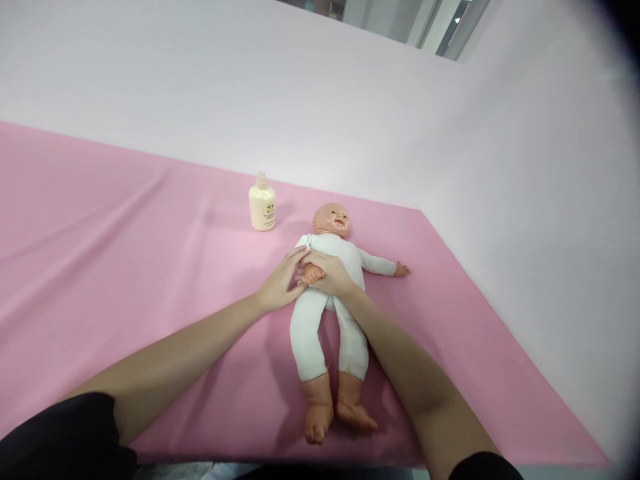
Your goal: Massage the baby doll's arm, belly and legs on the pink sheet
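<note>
Doll's arm (313,274) seemingly steadied between left hand (279,288), partly open, and right hand (334,272), closure unclear. Bottle (262,205) set within reach.

Single head view, from wearer's head, facing forward and down: doll (345,250) near mid-frame, pink table (125,267) close below, pale wall (200,87) beyond, across the top.

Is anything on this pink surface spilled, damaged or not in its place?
No spill shows, and the bottle stands upright. Slightly odd: small brownish marks at the leg cuffs of the doll, perhaps stains or frayed threads.
</note>
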### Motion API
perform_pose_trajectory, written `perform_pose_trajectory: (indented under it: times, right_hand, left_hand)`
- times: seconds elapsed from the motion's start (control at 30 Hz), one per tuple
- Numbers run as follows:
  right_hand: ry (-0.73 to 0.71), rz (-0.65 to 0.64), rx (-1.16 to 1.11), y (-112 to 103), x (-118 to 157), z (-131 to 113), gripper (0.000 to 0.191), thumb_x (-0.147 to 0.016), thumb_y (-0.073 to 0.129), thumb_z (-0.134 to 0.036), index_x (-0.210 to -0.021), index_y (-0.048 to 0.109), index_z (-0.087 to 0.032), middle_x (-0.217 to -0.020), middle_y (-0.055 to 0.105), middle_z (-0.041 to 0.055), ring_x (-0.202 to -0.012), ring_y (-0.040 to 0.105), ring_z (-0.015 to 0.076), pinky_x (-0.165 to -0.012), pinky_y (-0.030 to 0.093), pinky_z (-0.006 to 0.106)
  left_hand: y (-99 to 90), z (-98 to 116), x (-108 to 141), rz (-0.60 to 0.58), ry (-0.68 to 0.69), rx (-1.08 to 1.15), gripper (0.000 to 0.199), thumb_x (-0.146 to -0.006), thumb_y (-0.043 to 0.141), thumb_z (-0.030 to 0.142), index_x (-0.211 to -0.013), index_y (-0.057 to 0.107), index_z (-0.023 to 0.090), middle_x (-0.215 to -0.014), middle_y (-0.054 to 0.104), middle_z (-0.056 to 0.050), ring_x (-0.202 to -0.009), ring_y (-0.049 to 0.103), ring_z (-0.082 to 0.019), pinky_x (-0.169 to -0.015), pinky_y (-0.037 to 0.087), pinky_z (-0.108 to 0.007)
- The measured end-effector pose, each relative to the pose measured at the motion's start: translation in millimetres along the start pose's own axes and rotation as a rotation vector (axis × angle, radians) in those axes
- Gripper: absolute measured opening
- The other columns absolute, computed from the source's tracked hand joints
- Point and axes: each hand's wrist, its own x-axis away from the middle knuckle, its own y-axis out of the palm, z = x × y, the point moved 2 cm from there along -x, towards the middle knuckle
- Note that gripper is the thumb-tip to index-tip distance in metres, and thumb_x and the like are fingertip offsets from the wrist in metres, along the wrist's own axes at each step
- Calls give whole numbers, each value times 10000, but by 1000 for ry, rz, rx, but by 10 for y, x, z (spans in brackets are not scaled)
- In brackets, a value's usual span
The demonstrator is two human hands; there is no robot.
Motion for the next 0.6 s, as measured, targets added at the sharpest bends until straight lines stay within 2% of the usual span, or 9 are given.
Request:
perform_pose_trajectory:
  times: [0.17, 0.4, 0.6]
  right_hand:
    - [-8, -32, -18, -14, -7, -12, 308, -760, 674, -431, -952, 603, -201, -993, 652, 50, -919, 607, 188, -827, 456, 291]
    - [62, -134, 2, -18, -15, -63, 338, -821, 552, -201, -1157, 518, -188, -1093, 628, 66, -964, 594, 198, -863, 456, 330]
    - [52, -135, 13, 21, -18, -79, 397, -854, 456, -159, -1248, 480, -202, -1269, 543, 90, -1143, 523, 205, -960, 436, 379]
  left_hand:
    - [2, -24, 9, 1, 23, 24, 679, -845, 549, 214, -1433, 210, 205, -1426, 316, -176, -1350, 320, -302, -1103, 315, -535]
    - [-7, -23, -10, 21, -89, 78, 658, -833, 554, 205, -1410, 237, 196, -1377, 384, -154, -1317, 370, -273, -1107, 322, -497]
    - [-17, -36, -18, 51, -151, 111, 633, -831, 553, 204, -1392, 262, 180, -1348, 412, -146, -1292, 404, -252, -1103, 332, -476]
